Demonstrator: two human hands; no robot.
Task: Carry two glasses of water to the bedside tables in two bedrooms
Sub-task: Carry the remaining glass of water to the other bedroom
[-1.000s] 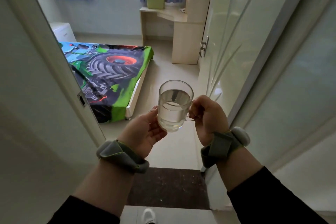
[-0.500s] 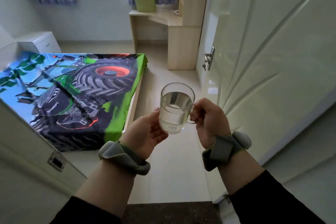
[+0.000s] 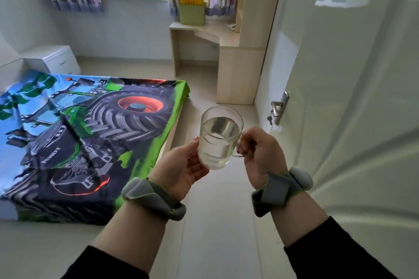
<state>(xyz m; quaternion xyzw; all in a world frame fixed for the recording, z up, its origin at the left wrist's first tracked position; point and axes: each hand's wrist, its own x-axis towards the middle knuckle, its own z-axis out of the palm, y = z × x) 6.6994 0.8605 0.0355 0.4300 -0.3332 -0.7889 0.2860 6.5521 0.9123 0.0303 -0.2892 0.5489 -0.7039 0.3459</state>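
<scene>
A clear glass of water (image 3: 218,140) with a handle is held upright in front of me, over the bedroom floor. My right hand (image 3: 260,154) grips the handle on the glass's right side. My left hand (image 3: 183,167) cups the glass from the lower left, palm up, fingers against its wall and base. The water fills about two thirds of the glass. A white bedside table (image 3: 53,59) with drawers stands at the far left, beside the head of the bed.
A bed (image 3: 86,138) with a tractor-print cover fills the left. A pale wooden desk (image 3: 226,56) with green and yellow bins (image 3: 192,5) stands under the curtained window. The open white door (image 3: 340,97) with its metal handle (image 3: 279,107) is on the right. Floor runs between bed and door.
I have come through the doorway into the bedroom; the door frame on the left and the dark mat are out of view. Both hands keep the same hold on the glass.
</scene>
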